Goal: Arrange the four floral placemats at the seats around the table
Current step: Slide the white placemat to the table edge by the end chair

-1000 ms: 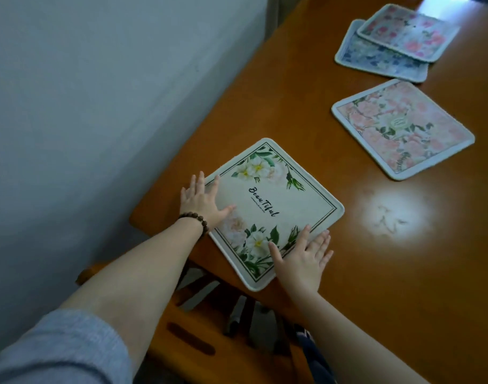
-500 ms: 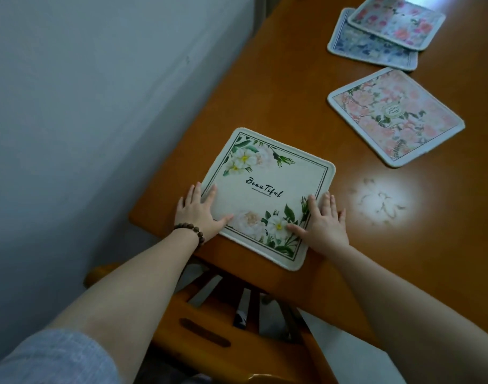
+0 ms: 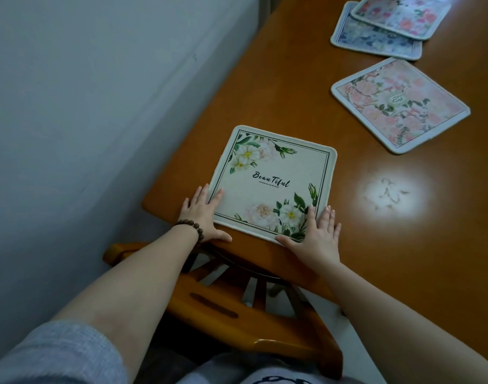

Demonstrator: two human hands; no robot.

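Wall point(image 3: 85, 106), plain and pale, fills the left side and runs along the tabletop's left edge. A grey sleeve point(image 3: 57, 353) covers the upper left arm at the bottom left. The left hand point(image 3: 202, 217), with a dark bead bracelet point(image 3: 191, 230) at the wrist, lies flat and open at the tabletop's near left corner, fingers spread; its fingertips rest on the left edge of the cream placemat point(image 3: 273, 184) and its thumb runs along the near edge of the tabletop point(image 3: 265, 92).

The cream placemat lies flat at that near left corner, its lower border almost flush with the near edge. It carries white and pale pink flowers at two opposite corners and the word "Beautiful" in the middle. Below the near edge stands a wooden chair point(image 3: 237, 317), its curved back with a slot pushed in under the tabletop.

The right hand point(image 3: 317, 239) is also open and flat, fingers apart, pressing on the placemat's near right corner, with part of the palm on the bare wood. It clamps nothing.

Right of it a bright patch of reflected light point(image 3: 387, 195) sits on the wood. Farther back, near the right edge, the pink placemat point(image 3: 400, 106) lies alone, turned at an angle. Toward the far right corner the blue placemat point(image 3: 376, 41) lies partly under the pink-and-white placemat point(image 3: 400, 15), which overlaps its far side.
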